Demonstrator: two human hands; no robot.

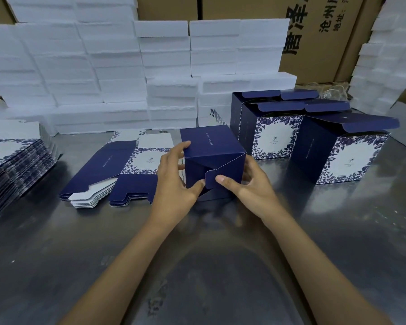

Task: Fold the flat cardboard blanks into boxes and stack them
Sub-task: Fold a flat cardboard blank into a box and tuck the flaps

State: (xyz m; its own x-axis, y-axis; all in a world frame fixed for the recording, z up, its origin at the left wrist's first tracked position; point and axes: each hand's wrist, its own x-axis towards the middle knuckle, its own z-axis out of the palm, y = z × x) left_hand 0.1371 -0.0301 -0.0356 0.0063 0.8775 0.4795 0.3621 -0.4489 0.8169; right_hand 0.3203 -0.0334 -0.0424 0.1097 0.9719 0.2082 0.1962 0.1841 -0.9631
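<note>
Here, the left hand [174, 177] and right hand [246, 184] clamp a navy box [211, 151] on the steel table [220, 266], thumbs pressing its bottom tab [212, 178]; uneven pressure could crease the flap or pop the lock open.

Two bare forearms enter from bottom edge. Left hand [176, 181] and right hand [246, 184] both bare. Skin uncovered from wrists down to frame edge. Short, plain fingernails. Rest of body out of view.
</note>
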